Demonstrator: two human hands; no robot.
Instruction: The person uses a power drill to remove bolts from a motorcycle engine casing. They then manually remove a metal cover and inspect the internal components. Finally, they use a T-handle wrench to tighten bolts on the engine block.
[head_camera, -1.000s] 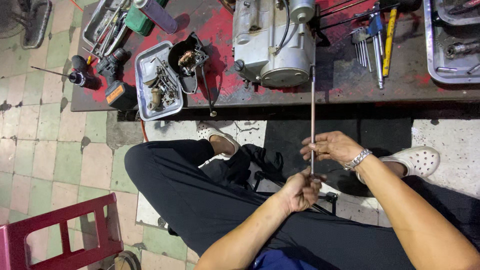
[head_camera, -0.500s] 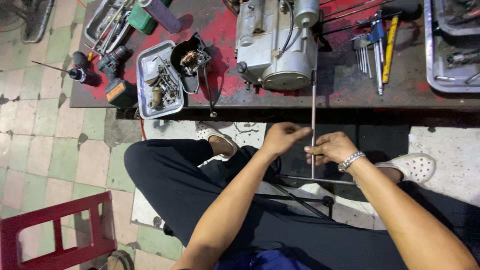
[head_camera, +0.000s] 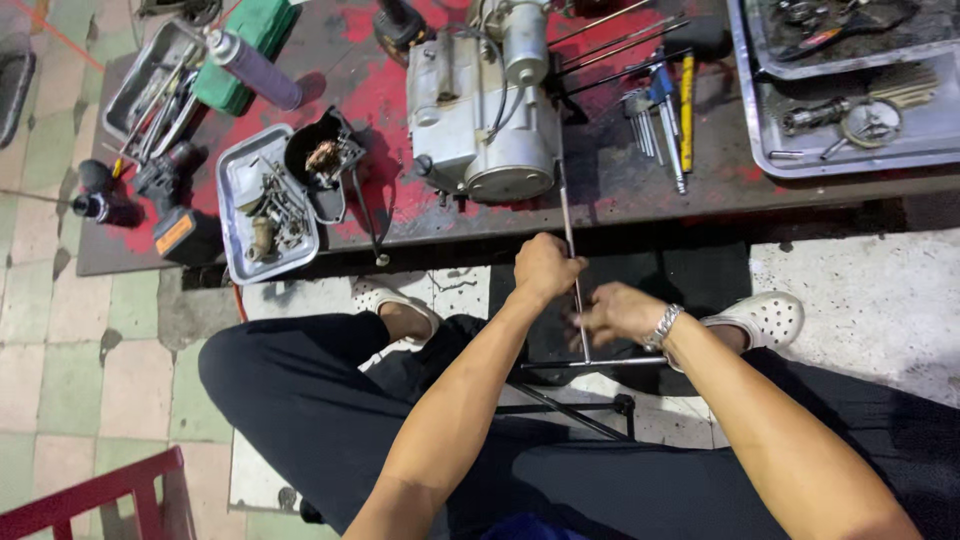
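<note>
Left hand (head_camera: 545, 268): grip closed round the shaft of a long T-handle wrench (head_camera: 577, 290), about midway up. Right hand (head_camera: 618, 312): fingers loosely curled beside the shaft's lower part, blurred; cannot tell whether it has hold. Wrench: upright between the knees, crossbar at the bottom, tip reaching the grey engine (head_camera: 485, 105) on the red-stained table (head_camera: 620, 190). Adjacent items: small metal tray of bolts (head_camera: 262, 205) left of the engine; hex keys (head_camera: 655, 120) to its right; purple spray can (head_camera: 250, 68) further left.

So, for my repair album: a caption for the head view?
Both hands, left and right, grip a long steel T-handle wrench at a grey engine.
</note>
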